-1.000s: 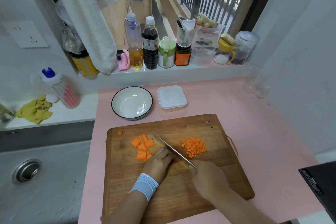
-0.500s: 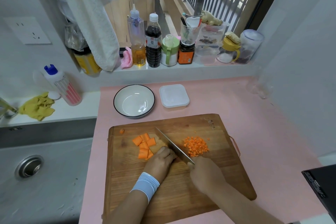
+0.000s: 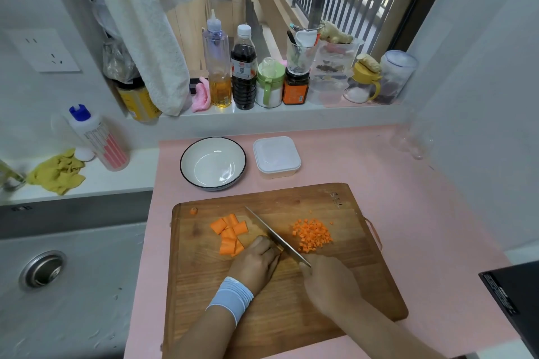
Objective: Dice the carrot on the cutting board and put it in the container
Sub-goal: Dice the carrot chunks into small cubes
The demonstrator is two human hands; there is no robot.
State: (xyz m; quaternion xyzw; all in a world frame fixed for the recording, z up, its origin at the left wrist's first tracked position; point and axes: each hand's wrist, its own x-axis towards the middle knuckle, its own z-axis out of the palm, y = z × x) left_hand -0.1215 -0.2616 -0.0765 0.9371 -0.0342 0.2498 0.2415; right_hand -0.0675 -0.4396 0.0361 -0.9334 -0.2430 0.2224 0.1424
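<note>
Right fingers (image 3: 306, 269) round knife (image 3: 274, 234), left fingers (image 3: 266, 248) curled on carrot (image 3: 229, 247); bowl (image 3: 182, 167) and container (image 3: 276, 155) beyond board (image 3: 335, 285).

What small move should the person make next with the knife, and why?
Probably press the knife down beside the left hand, cutting what it steadies. The right hand grips the knife against those curled fingers, and large carrot chunks lie uncut on the cutting board.

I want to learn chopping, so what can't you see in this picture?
All in the head view:
Whatever lies under the left hand beside the knife: curled fingers cover it.
The knife's handle: wrapped inside the right hand.
Inside the white container: its lid hides it.
The black object at the right: cut by the frame edge.
Bottle labels: too small to read.
</note>
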